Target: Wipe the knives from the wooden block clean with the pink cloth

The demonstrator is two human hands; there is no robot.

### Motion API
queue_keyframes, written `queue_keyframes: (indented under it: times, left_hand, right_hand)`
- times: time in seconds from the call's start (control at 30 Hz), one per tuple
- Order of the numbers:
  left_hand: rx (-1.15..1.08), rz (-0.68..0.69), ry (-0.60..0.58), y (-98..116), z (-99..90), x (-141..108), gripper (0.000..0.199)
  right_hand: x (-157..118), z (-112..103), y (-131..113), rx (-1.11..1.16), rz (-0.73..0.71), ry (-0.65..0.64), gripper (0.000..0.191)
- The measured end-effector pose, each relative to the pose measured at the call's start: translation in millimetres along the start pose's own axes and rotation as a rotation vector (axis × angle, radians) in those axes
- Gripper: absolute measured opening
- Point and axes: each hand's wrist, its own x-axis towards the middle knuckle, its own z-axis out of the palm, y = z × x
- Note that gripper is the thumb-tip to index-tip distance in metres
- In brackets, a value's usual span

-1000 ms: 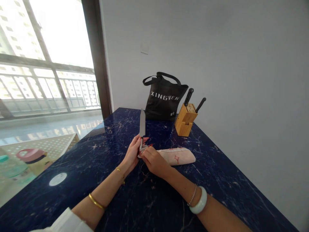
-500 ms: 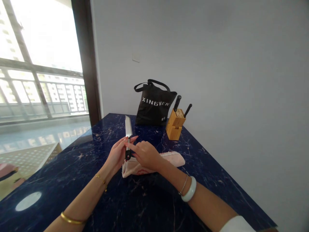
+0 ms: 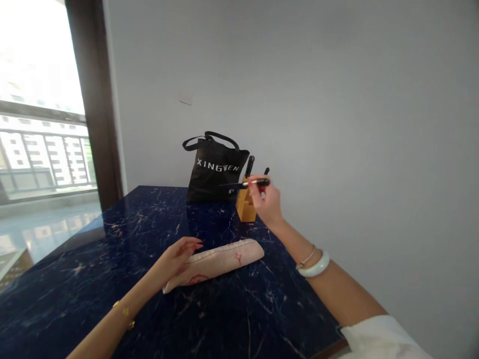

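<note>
My right hand (image 3: 266, 199) is closed on the black handle of a knife (image 3: 258, 183), raised in front of the wooden knife block (image 3: 247, 212). The blade points left, seen nearly edge-on before the black bag. My left hand (image 3: 179, 257) has its fingers apart and holds nothing, beside the left part of a folded pinkish cloth (image 3: 224, 262) with red marks. Two black-handled tools (image 3: 250, 165) stand in the block, which is partly hidden by my right hand and the knife.
A black tote bag (image 3: 215, 174) with white lettering stands at the back of the dark blue marbled table (image 3: 149, 234), left of the block. A grey wall rises behind and to the right. A window (image 3: 41, 149) is at the left.
The knife has left my left hand and moved right and up in my right hand, turning from upright to sideways. My left hand has opened and lowered towards the cloth. The view has shifted right.
</note>
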Motion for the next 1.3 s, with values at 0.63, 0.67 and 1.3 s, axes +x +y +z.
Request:
queue_keyframes:
  times: [0.63,0.67,1.3]
  left_hand:
    - [0.797,0.18,0.039,-43.6,-9.0,0.0,0.025]
    - [0.793,0.184,0.053,-43.2,-9.0,-0.3,0.025]
    - [0.772,0.205,0.077,-46.9,-7.5,-0.6,0.023]
  right_hand:
    - [92.2,-70.8,95.5,-0.202,0.093,0.192,0.037]
    - [93.6,-69.0,98.4,-0.216,0.092,0.181,0.038]
    - [130.7,-59.3,109.4,-0.319,0.181,0.082,0.038]
